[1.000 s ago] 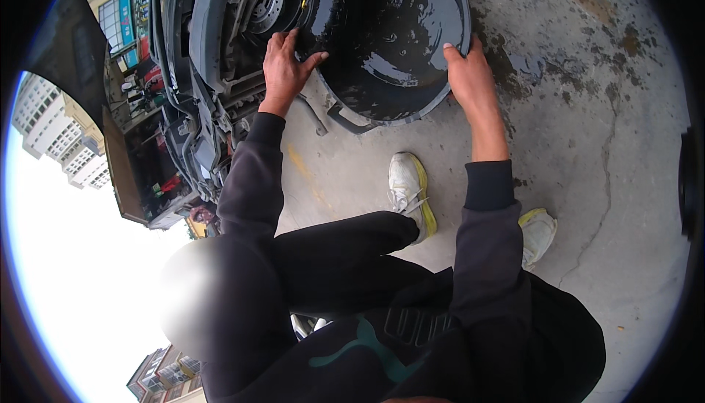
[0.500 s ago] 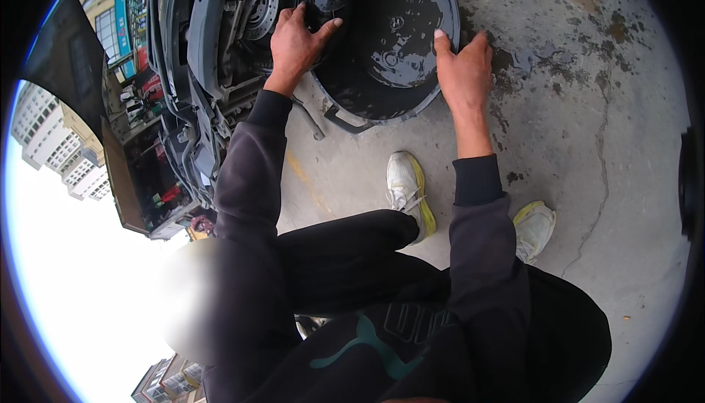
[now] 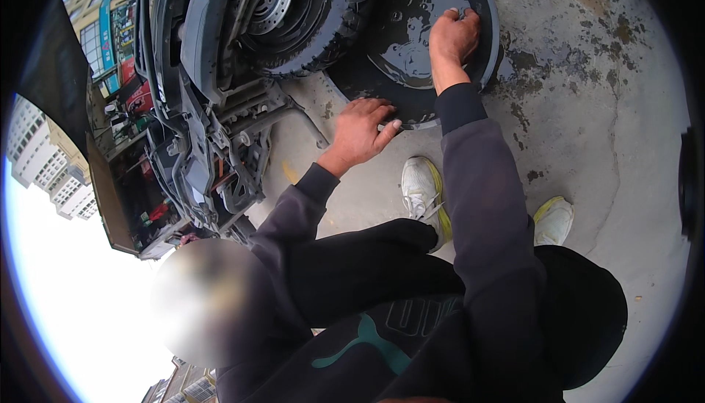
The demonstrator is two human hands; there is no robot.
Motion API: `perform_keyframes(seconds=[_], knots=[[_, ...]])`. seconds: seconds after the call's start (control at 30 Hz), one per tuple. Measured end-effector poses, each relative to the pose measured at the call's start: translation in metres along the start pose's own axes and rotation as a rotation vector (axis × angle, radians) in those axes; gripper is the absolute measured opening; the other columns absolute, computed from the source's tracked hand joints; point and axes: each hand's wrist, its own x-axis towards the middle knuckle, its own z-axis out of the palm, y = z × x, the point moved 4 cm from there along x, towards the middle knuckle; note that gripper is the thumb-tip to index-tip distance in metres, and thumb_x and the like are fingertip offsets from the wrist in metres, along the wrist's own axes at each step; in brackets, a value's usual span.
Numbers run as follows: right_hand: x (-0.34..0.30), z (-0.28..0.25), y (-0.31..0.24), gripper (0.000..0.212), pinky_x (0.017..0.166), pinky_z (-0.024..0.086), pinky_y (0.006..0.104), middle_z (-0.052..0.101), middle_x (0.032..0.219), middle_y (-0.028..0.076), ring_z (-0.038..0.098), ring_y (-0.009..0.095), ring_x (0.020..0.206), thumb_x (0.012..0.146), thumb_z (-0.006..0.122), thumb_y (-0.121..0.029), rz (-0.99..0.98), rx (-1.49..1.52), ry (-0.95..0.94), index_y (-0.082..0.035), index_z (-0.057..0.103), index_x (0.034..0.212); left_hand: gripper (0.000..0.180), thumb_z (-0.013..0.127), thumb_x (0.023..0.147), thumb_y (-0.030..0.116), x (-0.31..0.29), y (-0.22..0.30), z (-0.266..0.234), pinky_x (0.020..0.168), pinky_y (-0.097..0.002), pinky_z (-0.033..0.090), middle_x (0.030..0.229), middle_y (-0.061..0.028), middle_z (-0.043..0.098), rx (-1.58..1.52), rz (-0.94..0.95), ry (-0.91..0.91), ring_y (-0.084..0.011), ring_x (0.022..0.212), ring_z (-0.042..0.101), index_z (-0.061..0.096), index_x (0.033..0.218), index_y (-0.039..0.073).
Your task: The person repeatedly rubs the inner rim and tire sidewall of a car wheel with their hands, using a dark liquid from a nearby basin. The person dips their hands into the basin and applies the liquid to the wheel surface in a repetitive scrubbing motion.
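Observation:
A black tub (image 3: 490,32) with dark water in it stands on the concrete in front of me. My left hand (image 3: 360,132) is at its near rim, fingers over the edge and thumb lying apart along it; the hand covers that part of the rim. Over the right side of the water is my right hand (image 3: 454,39), fingers curled in and fingertips close together. What they hold, if anything, is hidden. Left of the tub, a wet black tyre (image 3: 349,28) sits on a wheel with a metal brake disc (image 3: 273,5), its tread overlapping the tub's left side.
Grey vehicle panels and frame parts (image 3: 209,32) stand along the left, with a metal bar (image 3: 305,120) sticking out near the tub. White shoes (image 3: 422,190) are on the ground below it. Wet patches (image 3: 521,72) mark the concrete at right. Buildings show at far left.
My left hand has come away from the wheel, down and right to the tub's near rim. My right hand has moved from the right rim in over the water, its fingers now curled.

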Motion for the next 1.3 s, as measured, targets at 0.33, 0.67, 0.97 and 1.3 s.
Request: perform_keyframes(seconds=[0.33,0.67,0.97,1.3], knots=[[-0.134,0.046,-0.075,0.061,0.125,0.027,0.0388,0.044,0.160,0.023,0.039,0.038,0.150,0.110,0.047,-0.038,-0.602,0.356,-0.488,0.005,0.044,0.152,0.040,0.063,0.093,0.041,-0.002,-0.014,0.019,0.097,-0.0463,0.050,0.117,-0.0151,0.071,-0.086,-0.049,-0.064,-0.0378,0.111,0.064,0.072,0.113,0.008],[-0.109,0.035,-0.031,0.062,0.123,0.029,0.0470,0.039,0.160,0.025,0.033,0.042,0.151,0.098,0.061,-0.024,-0.659,-0.025,-0.117,0.008,0.045,0.148,0.036,0.064,0.092,0.039,-0.004,-0.016,0.017,0.089,-0.0457,0.052,0.099,-0.0105,0.074,-0.002,0.021,0.134,-0.0347,0.096,0.069,0.074,0.097,0.005],[-0.040,0.048,0.019,0.056,0.115,0.040,0.0487,0.056,0.148,0.022,0.053,0.037,0.138,0.107,0.049,-0.038,0.670,1.245,-0.515,0.003,0.053,0.144,0.029,0.061,0.093,0.032,0.003,-0.008,0.013,0.090,-0.0443,0.053,0.106,-0.0099,0.073,-0.020,0.038,0.115,-0.0329,0.100,0.068,0.073,0.100,0.007],[-0.090,0.035,-0.034,0.066,0.124,0.031,0.0465,0.034,0.161,0.032,0.035,0.044,0.150,0.100,0.060,-0.026,-0.591,0.085,-0.245,0.003,0.038,0.155,0.036,0.062,0.093,0.037,-0.002,-0.011,0.013,0.092,-0.0469,0.053,0.109,-0.0148,0.073,-0.013,0.033,0.094,-0.0370,0.103,0.068,0.073,0.104,0.005]])
